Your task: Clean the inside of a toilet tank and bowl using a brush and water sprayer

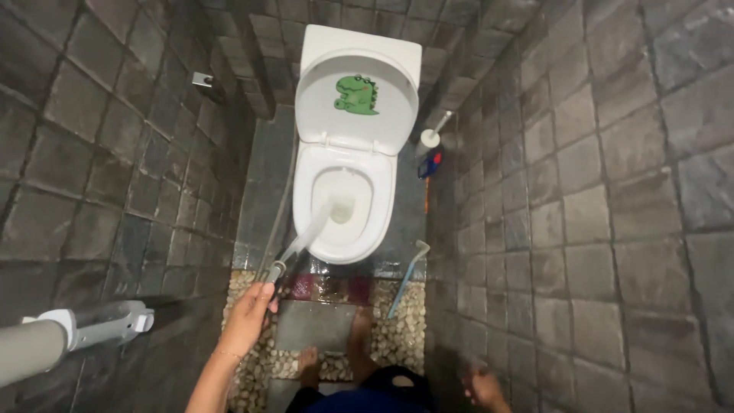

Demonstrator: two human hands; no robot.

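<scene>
Fingers of my left hand point(248, 317) are closed around the handle of a bidet sprayer point(274, 271), whose nozzle points up and away from me toward the toilet bowl point(344, 206). Water leaves the sprayer in a pale, straight jet point(310, 229) that lands inside the bowl near its front left wall. A grey hose point(284, 191) runs from the sprayer along the left side of the toilet and up toward the wall behind. My right hand point(483, 386) hangs low at the bottom right, well apart from the sprayer, holding nothing that I can see; it is blurred, and I cannot tell whether its fingers are curled or loose. The toilet is white, with its seat and lid point(355, 95) raised and leaning against the cistern, and a green cartoon dinosaur sticker point(356, 95) sits on the inside of the lid. My bare feet point(336, 356) stand on a wet floor point(401, 336) of small pebbles just in front of the bowl. To the right of the toilet, a long-handled brush point(409, 275) in pale blue leans against the dark tiled wall point(581, 206), and farther back a white toilet brush holder point(430, 138) stands in the corner with a blue and red object point(430, 163) just beside it. At the lower left edge, a grey and white fitting point(84, 329) juts out from the wall near me.
</scene>
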